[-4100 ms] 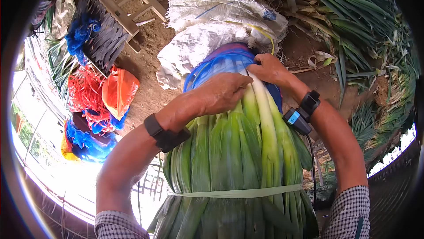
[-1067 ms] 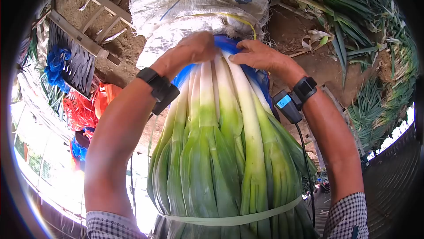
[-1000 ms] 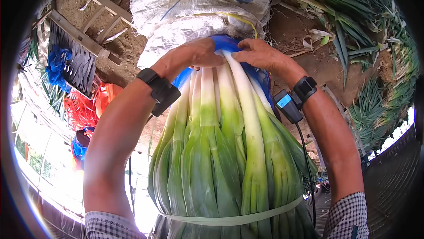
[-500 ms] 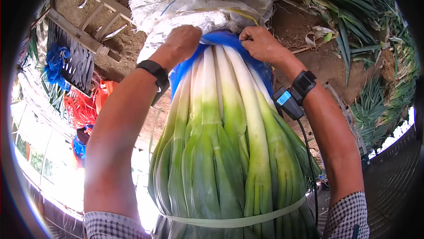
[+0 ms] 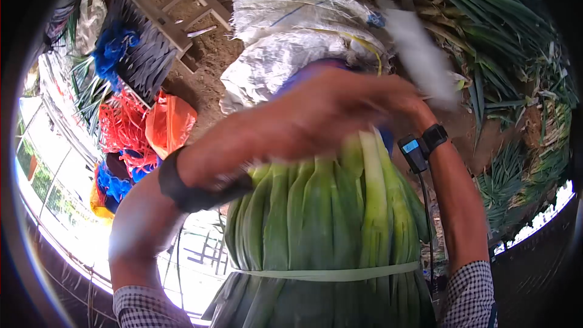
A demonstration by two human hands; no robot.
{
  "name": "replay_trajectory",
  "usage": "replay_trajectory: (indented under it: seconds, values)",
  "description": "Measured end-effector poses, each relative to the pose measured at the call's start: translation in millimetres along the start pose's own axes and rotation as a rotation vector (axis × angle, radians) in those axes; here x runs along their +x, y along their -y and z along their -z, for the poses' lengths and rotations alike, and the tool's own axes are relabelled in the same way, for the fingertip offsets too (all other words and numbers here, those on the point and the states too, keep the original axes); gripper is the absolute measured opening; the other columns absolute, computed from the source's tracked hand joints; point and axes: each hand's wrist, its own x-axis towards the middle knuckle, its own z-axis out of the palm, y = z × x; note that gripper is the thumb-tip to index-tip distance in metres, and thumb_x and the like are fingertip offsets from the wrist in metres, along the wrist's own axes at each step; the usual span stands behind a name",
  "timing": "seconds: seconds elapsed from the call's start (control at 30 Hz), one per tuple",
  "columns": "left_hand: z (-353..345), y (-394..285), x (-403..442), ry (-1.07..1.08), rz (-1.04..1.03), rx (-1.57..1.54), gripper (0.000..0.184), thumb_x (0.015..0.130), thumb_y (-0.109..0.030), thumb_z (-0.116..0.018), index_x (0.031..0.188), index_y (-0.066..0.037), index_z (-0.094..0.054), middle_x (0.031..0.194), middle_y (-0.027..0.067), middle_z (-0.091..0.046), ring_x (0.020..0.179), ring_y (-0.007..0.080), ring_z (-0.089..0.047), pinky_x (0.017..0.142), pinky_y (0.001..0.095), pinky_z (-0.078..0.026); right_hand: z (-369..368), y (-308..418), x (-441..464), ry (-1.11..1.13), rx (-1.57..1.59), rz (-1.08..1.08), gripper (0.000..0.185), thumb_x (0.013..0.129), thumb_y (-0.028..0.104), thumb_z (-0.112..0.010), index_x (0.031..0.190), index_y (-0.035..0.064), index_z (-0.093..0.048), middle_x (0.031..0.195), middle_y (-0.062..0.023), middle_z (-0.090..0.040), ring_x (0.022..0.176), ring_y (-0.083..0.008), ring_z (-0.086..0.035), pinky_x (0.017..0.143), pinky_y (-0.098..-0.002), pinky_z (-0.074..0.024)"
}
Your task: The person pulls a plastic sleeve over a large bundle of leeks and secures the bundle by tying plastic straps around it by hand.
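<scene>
the band [image 5: 334,273] was round the leeks [image 5: 316,225]; blurred left hand [image 5: 340,102] and right hand [image 5: 409,101]: openness, hold, remaining work couldn't be told.

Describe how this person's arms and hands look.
Both hands are bare. Black wristbands each carry a dark boxy device; the right one has a blue label and a black cable. The sleeves have a dark-and-white check.

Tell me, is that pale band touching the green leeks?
Touching. The head view shows the pale band stretched across the near side of the leeks, lying against their leaves with no gap visible there.
</scene>
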Motion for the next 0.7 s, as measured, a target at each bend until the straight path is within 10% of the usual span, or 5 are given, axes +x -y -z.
replay_trajectory:
  seconds: [0.03, 0.17, 0.23, 0.4, 0.7]
  values:
    - [-1.5, -40.2, 20.1, 0.18, -0.05, 0.096, 0.027, 0.095, -0.016, -0.056, 0.114, 0.001, -0.06, 0.099, 0.0151, -0.068, 0.088, 0.0214, -0.066, 0.075, 0.0345, -0.055, 0.9, 16.5, -4.6, 0.02, 0.169, -0.25, 0.039, 0.08, 0.019, -0.066, 0.112, -0.0038, -0.066, 0.099, -0.0142, -0.07, 0.087, -0.0218, -0.066, 0.079, -0.034, -0.0511]
    - [29.4, 11.3, 39.6, 0.118, 0.153, 0.51, 0.044, 0.096, -0.029, -0.056, 0.13, -0.001, -0.053, 0.11, 0.0219, -0.065, 0.101, 0.0347, -0.064, 0.087, 0.0405, -0.052, -23.4, 44.5, -26.3, -0.424, 0.173, 0.196, 0.031, 0.083, 0.017, -0.064, 0.107, -0.0004, -0.063, 0.096, -0.0029, -0.065, 0.088, -0.0121, -0.06, 0.076, -0.0282, -0.047]
    - [53.6, 69.0, 9.8, 0.081, 0.469, 0.983, 0.04, 0.093, -0.026, -0.057, 0.123, 0.001, -0.056, 0.108, 0.0225, -0.064, 0.099, 0.0393, -0.062, 0.089, 0.044, -0.05, 11.3, 31.1, -29.7, -0.027, 0.392, -0.035, 0.021, 0.085, 0.016, -0.063, 0.102, 0.0026, -0.061, 0.091, 0.0017, -0.06, 0.087, -0.0045, -0.055, 0.075, -0.0254, -0.0461]
    - [32.7, 162.0, -68.8, 0.025, 0.396, 0.829, 0.061, 0.075, -0.004, -0.058, 0.134, 0.0, -0.044, 0.128, 0.0239, -0.052, 0.119, 0.0403, -0.05, 0.101, 0.0428, -0.042, 9.2, 89.7, -85.2, 0.129, 0.535, -0.038, 0.016, 0.084, 0.014, -0.065, 0.094, 0.0021, -0.062, 0.082, 0.0035, -0.056, 0.077, -0.0046, -0.048, 0.071, -0.0236, -0.0415]
    - [20.0, 92.4, -108.7, -0.026, 0.666, 0.139, 0.024, 0.076, -0.019, -0.054, 0.088, 0.001, -0.056, 0.071, 0.0033, -0.049, 0.069, 0.0113, -0.045, 0.061, 0.0292, -0.039, 2.1, 56.6, -113.3, 0.071, 0.223, 0.042, 0.032, 0.076, 0.013, -0.068, 0.105, -0.0005, -0.062, 0.092, -0.0042, -0.061, 0.087, -0.0136, -0.056, 0.079, -0.0312, -0.0465]
